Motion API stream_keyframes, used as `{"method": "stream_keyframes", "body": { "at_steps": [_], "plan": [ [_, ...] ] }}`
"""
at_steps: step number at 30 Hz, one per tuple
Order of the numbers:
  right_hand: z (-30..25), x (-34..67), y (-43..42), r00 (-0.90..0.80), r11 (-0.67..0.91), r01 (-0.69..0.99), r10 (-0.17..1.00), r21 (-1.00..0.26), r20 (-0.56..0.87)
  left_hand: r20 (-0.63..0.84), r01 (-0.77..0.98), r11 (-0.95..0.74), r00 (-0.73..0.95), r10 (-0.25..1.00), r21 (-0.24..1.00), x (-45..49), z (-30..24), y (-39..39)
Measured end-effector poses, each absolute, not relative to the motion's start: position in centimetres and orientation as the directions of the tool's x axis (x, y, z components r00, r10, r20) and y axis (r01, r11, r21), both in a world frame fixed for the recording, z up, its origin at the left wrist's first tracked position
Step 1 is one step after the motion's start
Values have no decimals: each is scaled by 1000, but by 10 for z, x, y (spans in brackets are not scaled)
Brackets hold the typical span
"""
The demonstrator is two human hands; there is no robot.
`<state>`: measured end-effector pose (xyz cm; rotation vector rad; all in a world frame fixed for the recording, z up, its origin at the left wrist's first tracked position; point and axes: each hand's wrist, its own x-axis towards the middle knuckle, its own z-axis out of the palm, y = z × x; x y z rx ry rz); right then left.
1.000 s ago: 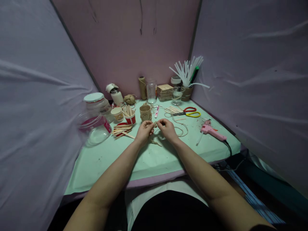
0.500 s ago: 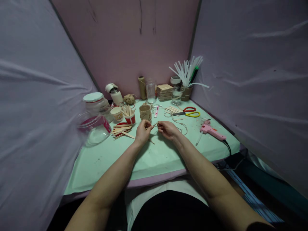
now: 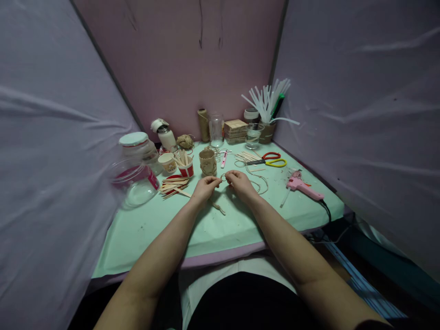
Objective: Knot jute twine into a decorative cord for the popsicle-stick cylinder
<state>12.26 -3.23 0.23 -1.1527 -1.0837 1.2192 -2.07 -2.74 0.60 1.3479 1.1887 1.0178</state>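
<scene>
Thin brown twine [image 3: 264, 183] runs over the table to my hands, with a small loop of it between my fingertips. My left hand [image 3: 205, 188] is closed in a pinch on the twine. Close by on the right, my right hand [image 3: 239, 182] pinches the same twine. A knotted or braided twine end [image 3: 217, 208] hangs out below my left hand onto the cloth. Just behind my hands stands a small brown cup [image 3: 208, 163] with twine decoration around it.
Scissors [image 3: 266, 161] with red and yellow handles lie right of centre. A pink glue gun [image 3: 304, 187] rests farther right. Popsicle sticks [image 3: 174, 185], a clear jar [image 3: 137, 188] and a stick-filled cup [image 3: 186, 168] stand left. White glue sticks [image 3: 266, 103] rise at the back right.
My hands have shifted slightly, and the twine loop between them looks different. The knotted end below my left hand now reaches farther out toward me. The cup shows more fully.
</scene>
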Motion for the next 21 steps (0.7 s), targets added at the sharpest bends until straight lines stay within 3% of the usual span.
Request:
{"method": "stream_keyframes", "body": {
  "at_steps": [13, 21],
  "plan": [
    [9, 118, -36, 57, 48, -135, 998, -990, 41, 157, 121, -156, 1, 988, 980, -20, 6, -25],
    [7, 116, -40, 89, 179, 30, 979, -983, 181, 285, 249, -278, 7, 959, 928, -19, 9, -30]
  ]
}}
